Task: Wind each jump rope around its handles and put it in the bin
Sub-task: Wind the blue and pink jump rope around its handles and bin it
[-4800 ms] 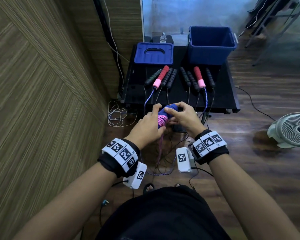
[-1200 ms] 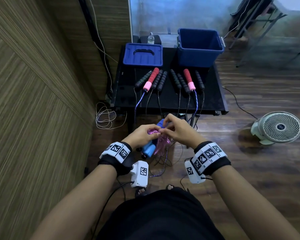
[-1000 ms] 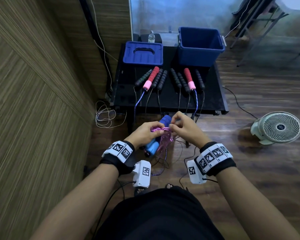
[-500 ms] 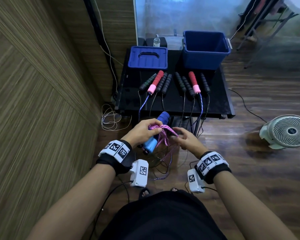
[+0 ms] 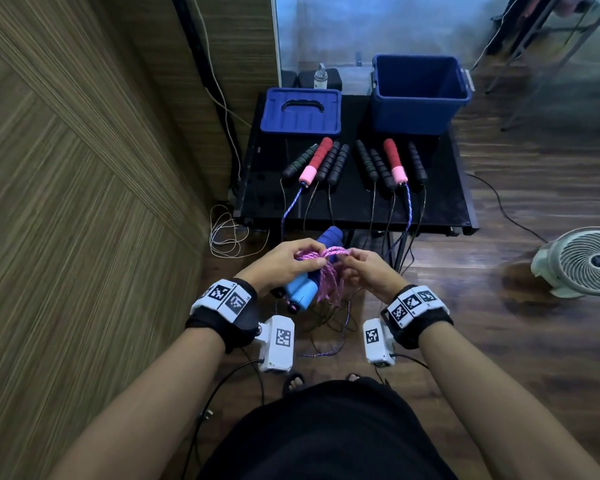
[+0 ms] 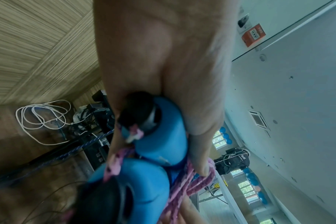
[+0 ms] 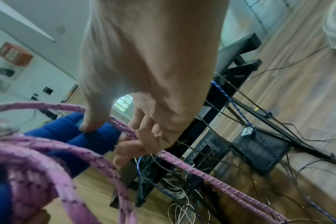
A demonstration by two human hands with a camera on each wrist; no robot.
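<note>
My left hand grips the two blue handles of a jump rope, held side by side in front of the table's near edge, with pink rope coiled round them. My right hand pinches a loop of the pink rope beside the handles. More rope hangs down in loose strands. The open blue bin stands at the table's back right. Other jump ropes with black and red-pink handles lie in two groups on the black table.
The bin's blue lid lies at the table's back left, a small bottle behind it. Ropes hang over the front edge to the floor. A white fan stands on the wooden floor at right. White cable lies by the wood-panelled wall.
Over the earlier frames the right hand has carried the pink rope round the handles, adding turns. The left hand has kept its grip on the handles, tilting them.
</note>
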